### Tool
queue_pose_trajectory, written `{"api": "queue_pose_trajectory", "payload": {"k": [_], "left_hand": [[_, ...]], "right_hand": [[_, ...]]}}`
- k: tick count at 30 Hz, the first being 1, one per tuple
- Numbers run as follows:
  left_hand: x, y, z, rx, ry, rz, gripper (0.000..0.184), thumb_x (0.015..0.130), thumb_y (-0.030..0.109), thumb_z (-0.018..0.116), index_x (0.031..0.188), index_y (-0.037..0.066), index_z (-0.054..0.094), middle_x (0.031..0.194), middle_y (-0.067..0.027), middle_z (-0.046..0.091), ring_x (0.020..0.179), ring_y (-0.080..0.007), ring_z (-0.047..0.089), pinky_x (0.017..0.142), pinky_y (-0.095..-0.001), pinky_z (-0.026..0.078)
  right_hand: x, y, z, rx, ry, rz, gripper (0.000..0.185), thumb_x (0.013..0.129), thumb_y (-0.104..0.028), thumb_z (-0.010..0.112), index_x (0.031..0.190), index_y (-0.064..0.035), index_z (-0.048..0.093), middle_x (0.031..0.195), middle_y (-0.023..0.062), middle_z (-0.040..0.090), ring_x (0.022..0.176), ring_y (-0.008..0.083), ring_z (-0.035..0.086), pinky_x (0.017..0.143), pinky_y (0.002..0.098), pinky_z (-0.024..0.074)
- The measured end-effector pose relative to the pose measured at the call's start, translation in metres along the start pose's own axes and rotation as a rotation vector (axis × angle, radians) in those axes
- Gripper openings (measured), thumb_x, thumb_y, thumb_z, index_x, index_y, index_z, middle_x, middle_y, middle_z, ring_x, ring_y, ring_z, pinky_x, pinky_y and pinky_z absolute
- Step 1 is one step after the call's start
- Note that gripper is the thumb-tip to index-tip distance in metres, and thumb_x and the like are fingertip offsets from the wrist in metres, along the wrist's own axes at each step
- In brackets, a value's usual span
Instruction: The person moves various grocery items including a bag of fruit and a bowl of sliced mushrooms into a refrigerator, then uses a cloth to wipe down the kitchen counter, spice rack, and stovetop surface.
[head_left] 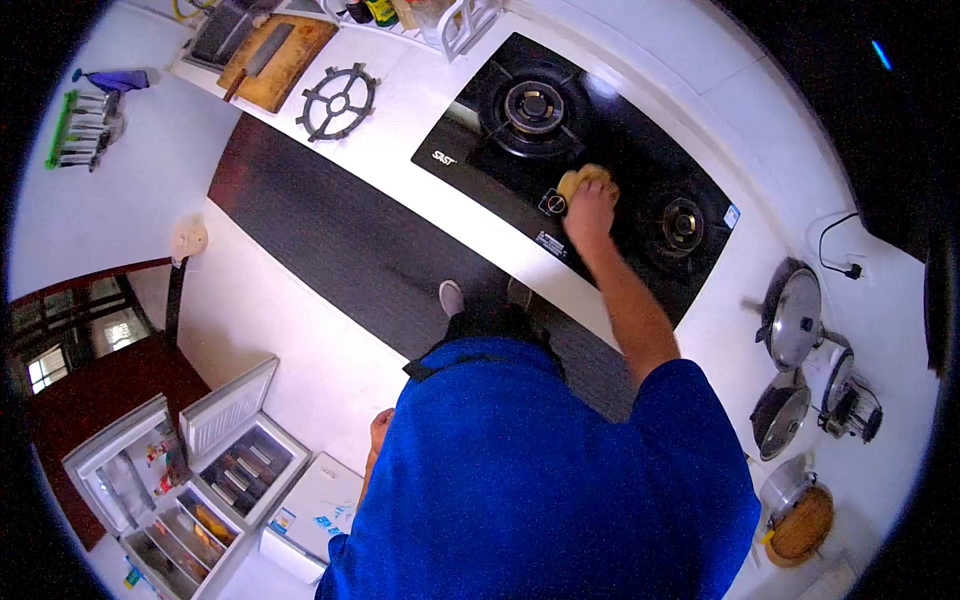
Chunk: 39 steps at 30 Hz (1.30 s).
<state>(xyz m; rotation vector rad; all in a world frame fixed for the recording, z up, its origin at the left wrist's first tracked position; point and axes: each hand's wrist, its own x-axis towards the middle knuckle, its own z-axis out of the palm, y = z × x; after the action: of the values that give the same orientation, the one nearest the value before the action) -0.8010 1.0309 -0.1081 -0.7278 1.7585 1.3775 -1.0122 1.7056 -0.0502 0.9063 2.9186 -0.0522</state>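
My right hand [591, 212] presses a folded yellow cloth [572, 184] onto the black glass gas cooktop [630, 150], beside the round control knob [553, 202]. The fingers are closed on the cloth, which partly hides under them. To the far left of this hand is the left burner [534, 106] with a black pan support around it. The right burner [682, 228] lies just to the right of my wrist. My left hand [381, 428] hangs low beside my blue shirt, its fingers curled, and is partly covered by my body.
A black pan support [338, 102] lies on the white counter [400, 130]. Further left, a cleaver [268, 50] rests on a wooden cutting board [310, 42]. Lidded pans [795, 315] stand along the right. An open fridge [230, 430] is at lower left.
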Motion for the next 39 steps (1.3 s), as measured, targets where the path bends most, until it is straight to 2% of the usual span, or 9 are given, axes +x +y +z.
{"api": "queue_pose_trajectory", "payload": {"k": [7,9,13,15,19,21,28,33,39], "left_hand": [[0.032,-0.033,0.017,0.022,0.154,0.077,0.027,0.097,0.015,0.059,0.116,-0.004,0.062,0.089,-0.0051,0.068,0.074,-0.0106,0.060,0.066,-0.0259,0.052],[0.018,0.008,0.023,0.008,0.117,0.058,0.032,0.096,0.016,0.060,0.121,-0.004,0.059,0.092,-0.0070,0.068,0.072,-0.0120,0.060,0.064,-0.0260,0.052],[0.012,0.017,0.049,-0.186,0.218,-0.017,0.037,0.096,0.020,0.058,0.125,-0.004,0.057,0.093,-0.0096,0.069,0.075,-0.0155,0.062,0.067,-0.0277,0.052],[0.011,0.002,0.055,-0.116,0.237,0.043,0.034,0.096,0.020,0.058,0.121,-0.004,0.060,0.090,-0.0081,0.068,0.074,-0.0139,0.060,0.067,-0.0270,0.051],[-0.003,-0.028,0.061,-0.127,0.231,0.071,0.031,0.098,0.023,0.057,0.108,-0.004,0.067,0.082,-0.0029,0.065,0.072,-0.0096,0.056,0.066,-0.0249,0.048],[-0.014,-0.036,0.053,0.159,0.217,0.025,0.031,0.098,0.025,0.060,0.105,-0.004,0.068,0.083,-0.0011,0.066,0.072,-0.0089,0.056,0.065,-0.0248,0.048],[-0.075,-0.023,0.040,-0.039,0.243,-0.074,0.030,0.097,0.021,0.060,0.111,-0.004,0.065,0.085,-0.0035,0.067,0.075,-0.0102,0.059,0.066,-0.0255,0.051],[-0.071,0.012,0.023,0.244,0.278,-0.148,0.032,0.098,0.018,0.057,0.117,-0.006,0.060,0.088,-0.0082,0.069,0.078,-0.0140,0.064,0.069,-0.0272,0.053],[-0.029,0.003,0.010,-0.207,0.231,-0.068,0.042,0.097,0.022,0.062,0.127,-0.005,0.054,0.098,-0.0151,0.070,0.080,-0.0179,0.065,0.071,-0.0321,0.055]], "right_hand": [[-0.060,-0.008,-0.001,0.008,0.181,-0.223,0.037,0.075,-0.013,0.067,0.108,0.0005,0.058,0.104,0.0180,0.059,0.105,0.0363,0.057,0.090,0.0472,0.0452],[-0.070,-0.022,-0.053,0.154,-0.329,-0.307,0.024,0.083,-0.013,0.058,0.104,-0.0015,0.059,0.109,0.0209,0.058,0.106,0.0381,0.056,0.089,0.0505,0.0459],[-0.065,-0.046,-0.075,0.392,-0.432,-0.387,0.027,0.084,-0.011,0.057,0.108,-0.0006,0.058,0.114,0.0228,0.057,0.105,0.0395,0.056,0.092,0.0502,0.0442],[-0.050,-0.080,-0.077,0.468,0.148,-0.544,0.030,0.083,-0.010,0.059,0.111,0.0002,0.057,0.114,0.0223,0.057,0.108,0.0415,0.054,0.097,0.0495,0.0424],[-0.010,-0.139,0.003,0.222,0.029,-0.737,0.052,0.090,-0.018,0.057,0.133,0.0097,0.044,0.144,0.0299,0.037,0.136,0.0456,0.032,0.115,0.0485,0.0257],[0.019,-0.177,0.009,0.239,0.041,-0.695,0.057,0.092,-0.020,0.056,0.136,0.0116,0.040,0.148,0.0312,0.031,0.139,0.0461,0.028,0.116,0.0487,0.0230],[0.121,-0.267,0.009,0.282,0.033,-0.470,0.060,0.092,-0.018,0.053,0.143,0.0072,0.034,0.152,0.0300,0.027,0.137,0.0489,0.029,0.115,0.0530,0.0245],[0.040,-0.217,0.024,0.291,0.050,-0.632,0.057,0.089,-0.009,0.048,0.142,0.0073,0.036,0.154,0.0278,0.025,0.140,0.0449,0.027,0.117,0.0506,0.0226],[0.007,-0.183,0.017,0.279,-0.135,-0.675,0.060,0.087,-0.005,0.047,0.145,0.0028,0.035,0.155,0.0216,0.027,0.144,0.0400,0.023,0.118,0.0499,0.0198]]}}
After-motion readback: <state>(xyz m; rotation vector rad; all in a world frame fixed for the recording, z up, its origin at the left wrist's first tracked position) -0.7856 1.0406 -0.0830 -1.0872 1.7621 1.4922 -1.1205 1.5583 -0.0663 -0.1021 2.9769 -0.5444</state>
